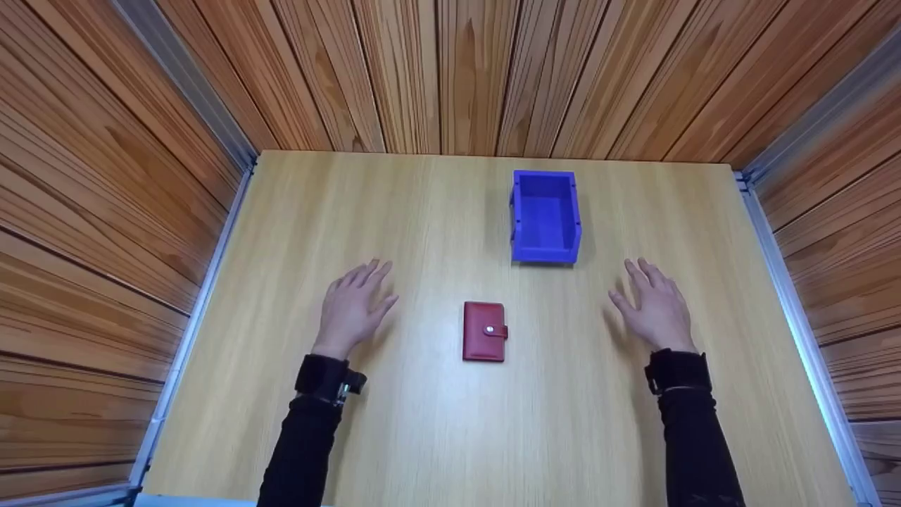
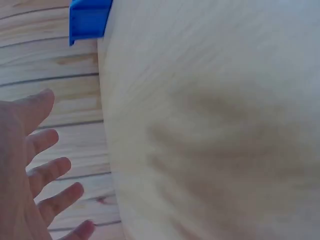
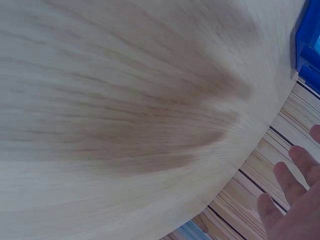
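Observation:
A closed red wallet (image 1: 483, 332) with a snap strap on its right side lies on the table between the two hands. Behind it and a little to the right stands a blue plastic bin (image 1: 547, 215), its hollow facing up. To the left of the wallet, my left hand (image 1: 352, 308) hovers over the table with fingers spread and holds nothing. My right hand (image 1: 656, 308) is likewise held above the tabletop, right of the wallet and in front of the bin's right side, its fingers extended. Shadows of both hands fall on the wood in the wrist views.
The light wooden table (image 1: 422, 436) is bordered by metal rails (image 1: 802, 338) at its left and right. Wood-plank walls (image 1: 468, 77) rise at the back and both sides. Each wrist wears a black strap (image 1: 679, 370) over a dark sleeve.

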Motion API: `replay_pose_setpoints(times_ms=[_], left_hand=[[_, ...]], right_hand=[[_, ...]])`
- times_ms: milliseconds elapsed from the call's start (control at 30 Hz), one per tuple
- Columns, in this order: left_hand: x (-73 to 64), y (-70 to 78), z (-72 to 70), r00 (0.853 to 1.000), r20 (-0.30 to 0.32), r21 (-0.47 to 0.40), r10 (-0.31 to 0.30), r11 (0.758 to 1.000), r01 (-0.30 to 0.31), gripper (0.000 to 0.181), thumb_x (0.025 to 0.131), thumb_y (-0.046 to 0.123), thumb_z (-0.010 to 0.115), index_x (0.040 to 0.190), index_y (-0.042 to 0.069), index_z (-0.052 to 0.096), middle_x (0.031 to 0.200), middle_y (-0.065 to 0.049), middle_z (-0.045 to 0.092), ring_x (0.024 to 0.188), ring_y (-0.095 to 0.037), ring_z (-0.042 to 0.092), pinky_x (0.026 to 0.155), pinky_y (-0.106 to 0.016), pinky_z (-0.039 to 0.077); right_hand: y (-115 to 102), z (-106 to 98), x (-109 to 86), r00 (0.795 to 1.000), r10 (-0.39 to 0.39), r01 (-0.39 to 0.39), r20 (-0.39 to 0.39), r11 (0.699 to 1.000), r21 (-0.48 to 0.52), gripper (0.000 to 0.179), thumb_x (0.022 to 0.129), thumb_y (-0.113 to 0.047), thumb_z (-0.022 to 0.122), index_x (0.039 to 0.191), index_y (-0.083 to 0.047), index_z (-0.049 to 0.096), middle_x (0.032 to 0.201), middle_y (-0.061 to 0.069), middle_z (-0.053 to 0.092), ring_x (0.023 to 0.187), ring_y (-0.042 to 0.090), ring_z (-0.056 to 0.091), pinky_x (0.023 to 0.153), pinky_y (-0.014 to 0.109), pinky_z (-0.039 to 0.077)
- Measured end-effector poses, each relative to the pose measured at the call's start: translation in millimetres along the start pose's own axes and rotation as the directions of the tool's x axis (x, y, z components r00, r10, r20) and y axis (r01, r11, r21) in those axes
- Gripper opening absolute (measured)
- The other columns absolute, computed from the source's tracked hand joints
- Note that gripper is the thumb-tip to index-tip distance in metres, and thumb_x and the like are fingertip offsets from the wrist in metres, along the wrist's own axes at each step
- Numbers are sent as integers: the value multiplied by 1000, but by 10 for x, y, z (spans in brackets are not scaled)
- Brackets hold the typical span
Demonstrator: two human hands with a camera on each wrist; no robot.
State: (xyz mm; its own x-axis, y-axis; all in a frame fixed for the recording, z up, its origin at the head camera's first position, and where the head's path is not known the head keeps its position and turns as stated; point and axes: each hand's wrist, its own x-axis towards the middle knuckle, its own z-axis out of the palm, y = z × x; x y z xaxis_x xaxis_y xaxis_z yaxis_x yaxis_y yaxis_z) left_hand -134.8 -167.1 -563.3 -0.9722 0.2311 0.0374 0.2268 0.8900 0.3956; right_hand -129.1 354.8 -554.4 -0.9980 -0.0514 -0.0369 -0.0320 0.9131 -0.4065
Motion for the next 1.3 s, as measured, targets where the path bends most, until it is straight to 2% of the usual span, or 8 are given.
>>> replay_pose_setpoints(times_ms=[133,233,400,500,667,833,1033,1300], left_hand=[[-14,192,185,998,62,-96,6,995,0,66,103,49,57,159,17,42,145,-15,61,133,-39,57,111,-60,42],[-17,372,360,994,110,-177,25,984,-5,63,104,46,59,152,6,49,114,-13,73,107,-33,69,98,-50,53],[13,664,579,986,161,-205,39,979,-5,39,105,40,58,115,2,60,75,-3,61,69,-24,63,69,-42,53],[23,816,659,980,196,-162,24,987,8,39,106,41,55,104,3,61,72,-6,60,69,-28,64,68,-44,53],[13,1029,775,969,244,-16,-38,999,43,55,106,48,51,112,-5,65,87,-21,71,86,-40,73,76,-48,57],[29,1193,881,972,230,79,-51,996,33,56,107,50,48,102,-3,66,86,-18,72,82,-35,73,70,-45,58],[40,1282,934,984,173,101,-42,995,25,48,107,45,51,93,1,65,78,-15,71,73,-32,72,61,-42,55],[60,1278,954,978,201,54,-51,998,41,47,105,46,53,98,2,67,79,-14,71,75,-32,72,63,-43,54]], right_hand=[[-3,25,-14,1000,6,-6,9,1000,-1,74,105,-45,55,162,-5,30,167,27,25,153,50,21,123,66,12],[-26,52,-22,1000,12,-12,26,1000,1,75,105,-47,54,162,-5,29,167,26,23,154,50,19,123,65,11],[-92,125,-23,998,3,-3,57,1000,-3,74,106,-48,52,162,-5,29,168,26,22,154,50,19,124,65,11],[-126,178,-32,998,-6,7,61,1000,-1,72,106,-46,53,161,-5,31,167,26,24,154,49,20,124,64,11],[-155,255,-55,998,-18,18,61,1000,1,72,106,-45,54,161,-5,33,166,26,27,154,48,23,125,62,12],[-197,289,-61,997,-15,15,74,1000,1,71,106,-45,54,161,-5,33,166,26,28,153,48,23,125,62,11],[-307,362,-47,995,-25,24,99,1000,6,69,106,-44,53,161,-8,34,166,24,28,154,46,24,126,60,12],[-372,415,-48,993,-25,24,115,1000,15,67,107,-44,51,161,-9,34,166,23,30,155,44,24,127,59,11]])
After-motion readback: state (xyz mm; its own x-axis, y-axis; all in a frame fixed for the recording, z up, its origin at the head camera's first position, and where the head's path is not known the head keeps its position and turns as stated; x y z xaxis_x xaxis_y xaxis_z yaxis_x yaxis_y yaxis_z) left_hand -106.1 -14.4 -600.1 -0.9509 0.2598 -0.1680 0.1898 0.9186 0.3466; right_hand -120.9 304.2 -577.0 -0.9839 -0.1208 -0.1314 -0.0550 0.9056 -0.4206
